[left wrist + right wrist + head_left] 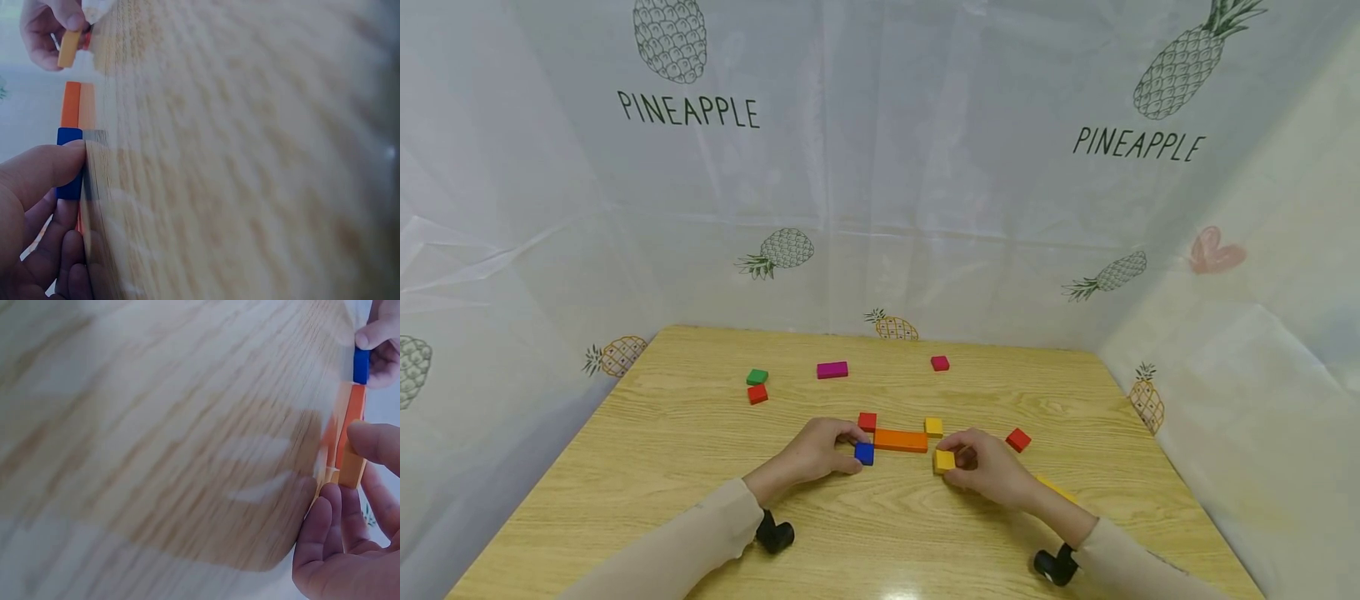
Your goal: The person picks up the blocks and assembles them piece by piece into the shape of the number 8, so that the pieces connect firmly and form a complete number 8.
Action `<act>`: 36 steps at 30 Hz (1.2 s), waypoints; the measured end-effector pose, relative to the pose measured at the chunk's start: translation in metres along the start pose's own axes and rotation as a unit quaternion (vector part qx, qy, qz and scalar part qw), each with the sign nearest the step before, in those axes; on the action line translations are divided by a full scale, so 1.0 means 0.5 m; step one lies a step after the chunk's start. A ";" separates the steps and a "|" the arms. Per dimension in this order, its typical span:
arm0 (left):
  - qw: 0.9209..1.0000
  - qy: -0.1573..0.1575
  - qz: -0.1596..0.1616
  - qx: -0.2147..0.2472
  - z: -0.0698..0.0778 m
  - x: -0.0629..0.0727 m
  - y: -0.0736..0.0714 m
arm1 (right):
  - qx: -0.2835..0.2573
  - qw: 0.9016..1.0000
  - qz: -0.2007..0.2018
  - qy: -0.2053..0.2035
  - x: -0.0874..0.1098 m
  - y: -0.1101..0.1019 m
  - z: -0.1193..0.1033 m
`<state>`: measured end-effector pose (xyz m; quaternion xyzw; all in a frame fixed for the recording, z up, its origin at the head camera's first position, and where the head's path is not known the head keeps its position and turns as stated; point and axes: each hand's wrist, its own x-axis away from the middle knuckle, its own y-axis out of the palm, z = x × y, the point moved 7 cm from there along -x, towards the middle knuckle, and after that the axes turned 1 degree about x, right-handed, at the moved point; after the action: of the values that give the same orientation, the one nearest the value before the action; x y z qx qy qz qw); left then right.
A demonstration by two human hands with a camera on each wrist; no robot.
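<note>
Nearest me on the wood-grain counter (880,521), at four o'clock from the orange bar (901,441), a yellow bar (1057,489) lies partly hidden by the right forearm (1064,515). My right grip (992,471) pinches the held yellow block (944,462) between thumb and fingers, just off the orange bar's four o'clock corner. My left grip (816,452) pinches the blue block (864,454) likewise, at its eight o'clock corner; I cannot tell whether they touch. I judge the step to be setting both against the bar: I would square each face, slide in low with a light pinch, and mind my fingertips near the red block (867,421) at ten and the rear yellow block (933,427) at two. Farther, a loose red block (1018,439) lies at three, a scarlet block (757,394) and green block (757,377) at ten, a magenta bar (832,370) at eleven, a crimson block (940,363) at one.
</note>
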<state>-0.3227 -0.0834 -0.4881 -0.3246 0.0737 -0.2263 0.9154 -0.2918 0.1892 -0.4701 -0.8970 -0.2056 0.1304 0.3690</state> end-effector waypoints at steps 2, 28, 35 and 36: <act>1.000 -0.001 -0.001 0.001 0.000 0.000 0.000 | 0.002 1.000 -0.001 -0.001 -0.002 0.002 0.002; 1.000 0.005 0.000 0.002 -0.004 -0.003 0.003 | -0.015 1.000 -0.018 0.017 -0.015 0.023 0.019; 1.000 0.006 0.001 0.000 -0.007 -0.005 0.003 | -0.023 1.000 -0.021 0.002 -0.018 0.021 0.014; 1.000 0.006 0.001 -0.001 -0.008 -0.005 0.003 | -0.024 0.999 -0.021 -0.001 -0.018 0.021 0.014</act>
<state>-0.3256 -0.0833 -0.4920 -0.3240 0.0798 -0.2270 0.9150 -0.2997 0.1824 -0.4814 -0.9011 -0.2276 0.1188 0.3495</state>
